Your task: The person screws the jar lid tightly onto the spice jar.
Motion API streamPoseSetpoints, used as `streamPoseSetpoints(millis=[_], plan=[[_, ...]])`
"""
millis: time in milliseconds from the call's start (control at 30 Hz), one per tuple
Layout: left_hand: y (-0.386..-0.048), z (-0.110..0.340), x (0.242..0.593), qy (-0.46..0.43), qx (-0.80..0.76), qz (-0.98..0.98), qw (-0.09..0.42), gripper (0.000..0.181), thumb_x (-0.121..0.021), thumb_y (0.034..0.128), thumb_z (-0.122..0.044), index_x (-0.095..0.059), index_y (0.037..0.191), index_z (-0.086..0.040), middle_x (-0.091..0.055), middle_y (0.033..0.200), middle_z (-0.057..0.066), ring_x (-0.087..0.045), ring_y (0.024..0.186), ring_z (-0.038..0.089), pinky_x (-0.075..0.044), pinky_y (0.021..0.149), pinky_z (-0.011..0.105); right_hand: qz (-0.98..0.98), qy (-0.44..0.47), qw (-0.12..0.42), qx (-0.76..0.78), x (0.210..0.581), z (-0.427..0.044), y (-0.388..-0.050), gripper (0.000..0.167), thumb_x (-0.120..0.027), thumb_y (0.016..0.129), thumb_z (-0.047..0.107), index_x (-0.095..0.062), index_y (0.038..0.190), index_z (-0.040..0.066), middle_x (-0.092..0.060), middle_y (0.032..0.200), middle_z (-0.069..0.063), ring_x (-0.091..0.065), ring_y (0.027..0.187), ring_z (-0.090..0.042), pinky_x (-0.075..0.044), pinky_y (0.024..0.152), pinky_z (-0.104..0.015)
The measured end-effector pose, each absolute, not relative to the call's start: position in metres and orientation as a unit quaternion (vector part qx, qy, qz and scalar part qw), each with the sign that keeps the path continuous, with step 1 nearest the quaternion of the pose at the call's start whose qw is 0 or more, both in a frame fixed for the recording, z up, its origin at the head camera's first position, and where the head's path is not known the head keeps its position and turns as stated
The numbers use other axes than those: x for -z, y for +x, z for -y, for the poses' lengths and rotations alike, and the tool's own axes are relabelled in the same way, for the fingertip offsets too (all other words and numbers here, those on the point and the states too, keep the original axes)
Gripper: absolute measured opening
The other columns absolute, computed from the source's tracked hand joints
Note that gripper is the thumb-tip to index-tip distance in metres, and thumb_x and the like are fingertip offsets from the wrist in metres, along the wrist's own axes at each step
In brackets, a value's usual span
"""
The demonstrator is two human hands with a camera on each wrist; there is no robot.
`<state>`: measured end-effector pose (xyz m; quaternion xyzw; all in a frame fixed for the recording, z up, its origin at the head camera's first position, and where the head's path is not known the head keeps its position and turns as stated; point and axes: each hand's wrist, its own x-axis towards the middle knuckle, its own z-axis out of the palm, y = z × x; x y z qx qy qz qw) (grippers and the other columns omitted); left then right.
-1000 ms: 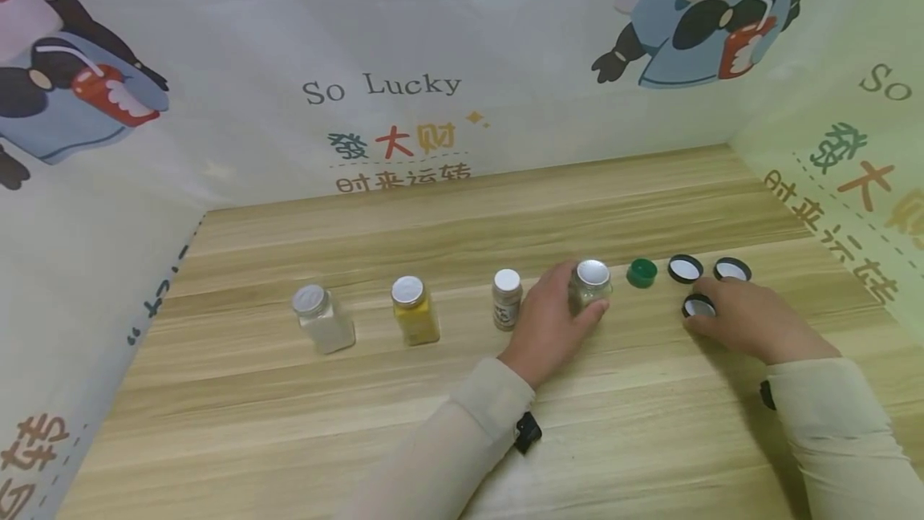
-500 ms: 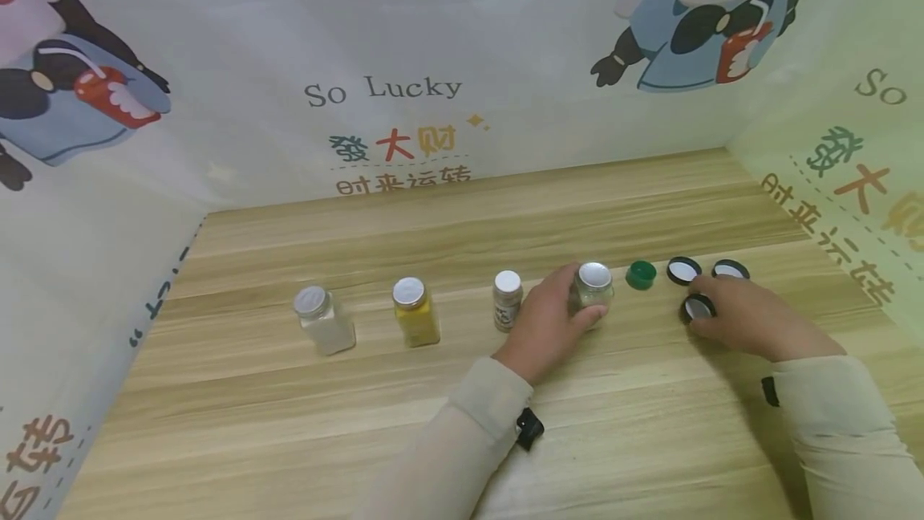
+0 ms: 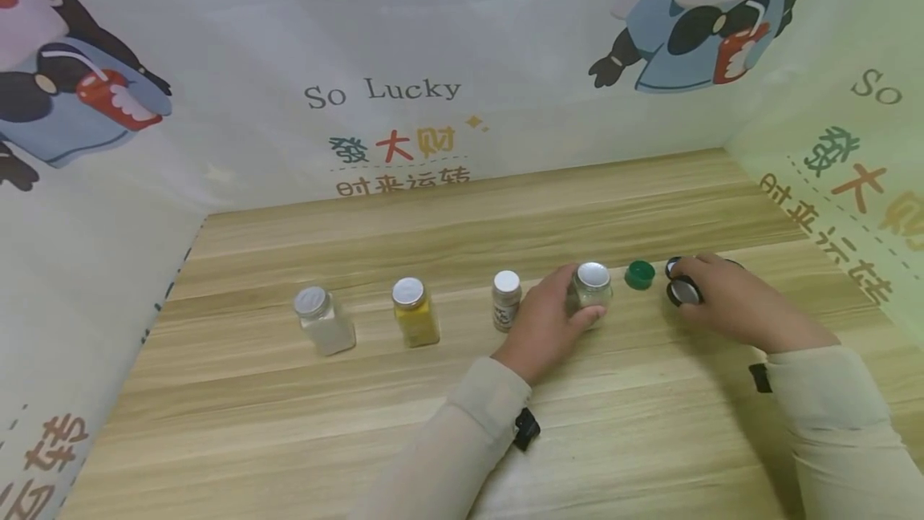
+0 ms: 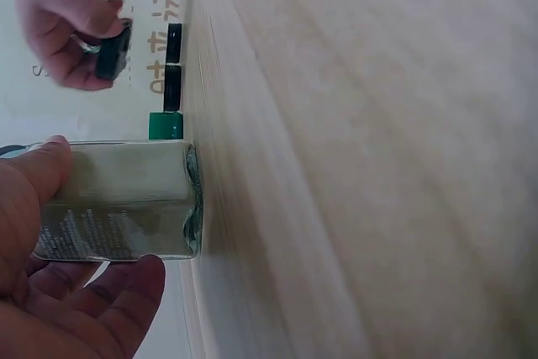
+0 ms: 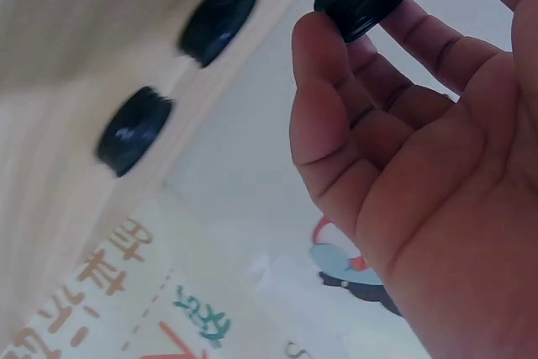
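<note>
Loose lids (image 3: pixel 684 291), apparently four, accompany four jars (image 3: pixel 416 318), hands (image 3: pixel 546 318) gripping one of each.

Right hand (image 3: pixel 747 303) lifted the round black pale-lined cap (image 3: pixel 684 291) clear of the wood-grain tabletop (image 3: pixel 433 424), shifted slightly left. Head view: hand now hides more of two other round black caps (image 5: pixel 217 24).

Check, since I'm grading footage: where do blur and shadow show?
Head: a shadow lies on the table beside the right sleeve; left wrist: the right hand and held lid look soft; right wrist: the two lids on the table look slightly blurred, the hand's creases clearer.
</note>
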<state>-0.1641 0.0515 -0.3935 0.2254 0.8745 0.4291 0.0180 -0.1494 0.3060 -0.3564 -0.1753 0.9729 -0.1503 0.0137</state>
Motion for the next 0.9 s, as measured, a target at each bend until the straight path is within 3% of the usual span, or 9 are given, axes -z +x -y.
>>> streamPoseSetpoints(millis=[900], plan=[[-0.164, -0.051, 0.394, 0.217, -0.411, -0.885, 0.023, 0.056, -0.072, 0.0926, -0.031, -0.051, 0.141, -0.013, -0.06, 0.133, 0.0, -0.055, 0.124, 0.014, -0.042, 0.105, 0.03, -0.96, -0.245, -0.031, 0.135, 0.303, -0.23, -0.152, 0.04, -0.069, 0.084, 0.007, -0.062, 0.122, -0.003, -0.061, 0.113, -0.017, -0.062, 0.091, -0.028, -0.054, 0.079, -0.047]])
